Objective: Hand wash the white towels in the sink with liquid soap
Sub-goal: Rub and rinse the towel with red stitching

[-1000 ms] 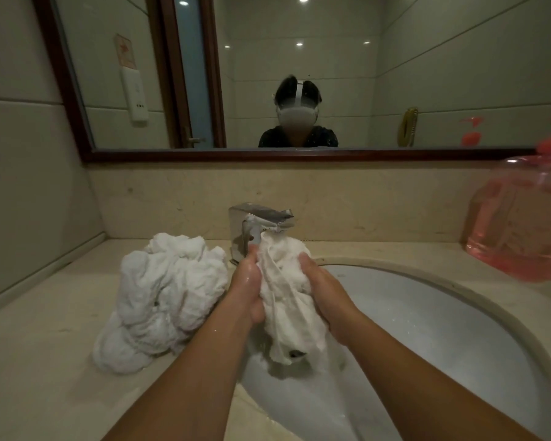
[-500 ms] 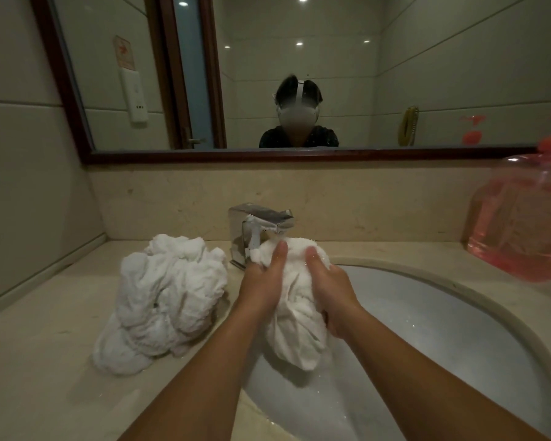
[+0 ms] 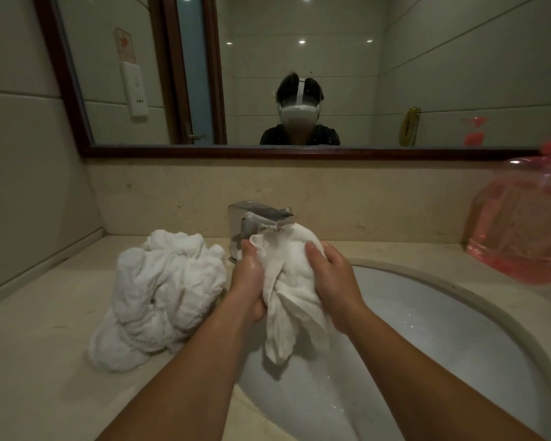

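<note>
Beige marble desk (image 3: 35, 361) beneath a wide mirror (image 3: 299, 74) fills my view. Over the sink (image 3: 452, 332), just under the faucet (image 3: 264, 216), I hold the white towel (image 3: 295, 281) bunched between left hand (image 3: 247, 281) and right hand (image 3: 334, 281). The fingers (image 3: 331, 254) of both curl tight round its upper half, and its tail hangs toward the basin. I judge the soaked cloth limp, heavy and slick, best gripped by thick folds. A towel heap (image 3: 163, 291) sits on the desk beside my left hand. The pink soap bottle (image 3: 519, 224) stands far right.
</note>
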